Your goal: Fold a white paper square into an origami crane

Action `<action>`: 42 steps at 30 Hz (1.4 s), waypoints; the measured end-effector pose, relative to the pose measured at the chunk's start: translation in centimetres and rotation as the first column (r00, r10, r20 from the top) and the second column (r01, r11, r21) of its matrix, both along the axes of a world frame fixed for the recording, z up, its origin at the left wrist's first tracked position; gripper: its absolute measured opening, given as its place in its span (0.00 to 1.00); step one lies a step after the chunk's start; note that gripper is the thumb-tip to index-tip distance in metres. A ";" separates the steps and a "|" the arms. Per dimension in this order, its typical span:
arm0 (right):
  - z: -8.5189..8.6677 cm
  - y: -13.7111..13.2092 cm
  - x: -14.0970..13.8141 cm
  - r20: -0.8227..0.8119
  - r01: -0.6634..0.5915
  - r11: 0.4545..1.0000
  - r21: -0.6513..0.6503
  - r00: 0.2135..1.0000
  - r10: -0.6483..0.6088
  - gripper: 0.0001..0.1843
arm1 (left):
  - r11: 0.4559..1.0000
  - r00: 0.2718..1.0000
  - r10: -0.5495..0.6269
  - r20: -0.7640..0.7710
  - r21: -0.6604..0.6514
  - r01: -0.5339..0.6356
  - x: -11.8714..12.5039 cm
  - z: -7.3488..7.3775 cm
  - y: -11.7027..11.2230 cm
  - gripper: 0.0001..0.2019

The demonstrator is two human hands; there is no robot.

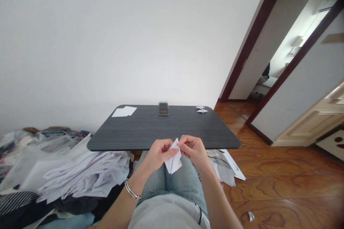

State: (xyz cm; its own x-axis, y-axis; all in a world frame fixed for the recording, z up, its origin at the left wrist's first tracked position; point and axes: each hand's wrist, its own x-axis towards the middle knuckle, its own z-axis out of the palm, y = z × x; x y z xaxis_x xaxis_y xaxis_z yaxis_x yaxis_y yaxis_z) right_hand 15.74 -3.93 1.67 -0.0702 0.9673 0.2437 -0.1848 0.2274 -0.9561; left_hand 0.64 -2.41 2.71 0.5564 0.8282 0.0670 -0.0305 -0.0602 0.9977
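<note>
Left hand (160,154): grip pinching a folded white paper (173,162) between thumb and fingers. Right hand (192,150): grip pinching the same paper near its upper right edge. Paper held above the lap (184,184), by the near edge of the dark counter (145,125). Counter bears sheets (120,112) far left, phone (163,109) far middle, paper figures (202,111) far right.
</note>
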 end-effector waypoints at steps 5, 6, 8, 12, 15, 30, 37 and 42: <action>-0.2 0.1 -0.4 -0.016 0.125 0.992 0.020 0.992 -0.125 0.13 | 0.999 1.000 0.028 0.001 0.029 -0.028 0.2 0.0 0.0 0.15; -0.2 0.1 -0.4 -0.026 0.135 0.991 0.014 0.991 -0.134 0.13 | 0.998 0.999 0.046 -0.003 0.044 -0.045 0.2 0.0 0.0 0.16; -0.3 0.2 -0.5 -0.061 0.105 0.994 -0.008 0.993 -0.105 0.13 | 0.993 0.997 0.075 -0.020 0.089 -0.073 0.1 0.2 -0.1 0.17; -0.4 0.5 -0.4 -0.167 -0.008 0.999 -0.038 0.986 0.002 0.12 | 0.991 0.997 0.064 -0.041 0.121 -0.058 -0.2 0.5 -0.1 0.18; -0.5 0.7 -0.3 -0.180 -0.025 0.999 -0.028 0.983 0.019 0.11 | 0.993 0.998 0.049 -0.043 0.106 -0.044 -0.2 0.6 -0.2 0.18; -0.4 0.7 -0.4 -0.151 0.056 0.998 0.028 0.987 -0.051 0.10 | 0.990 0.995 0.052 -0.080 0.131 -0.042 0.0 0.8 -0.3 0.18; 0.0 0.3 -1.0 -0.164 0.143 0.990 0.000 0.976 -0.141 0.12 | 0.990 0.996 0.066 -0.062 0.125 -0.058 0.3 0.7 -0.4 0.18; 0.2 0.1 -1.3 -0.124 0.232 0.972 0.033 0.966 -0.227 0.14 | 0.986 0.995 0.077 -0.069 0.156 -0.066 0.4 0.6 -0.4 0.17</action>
State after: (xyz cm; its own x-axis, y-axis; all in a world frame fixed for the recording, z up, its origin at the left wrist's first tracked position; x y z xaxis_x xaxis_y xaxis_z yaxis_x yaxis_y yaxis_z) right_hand 14.39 -3.80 1.91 0.1843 0.9414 0.2825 -0.2333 0.3211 -0.9179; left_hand 1.08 -2.82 3.33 0.5045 0.8491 0.1566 0.0539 -0.2120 0.9758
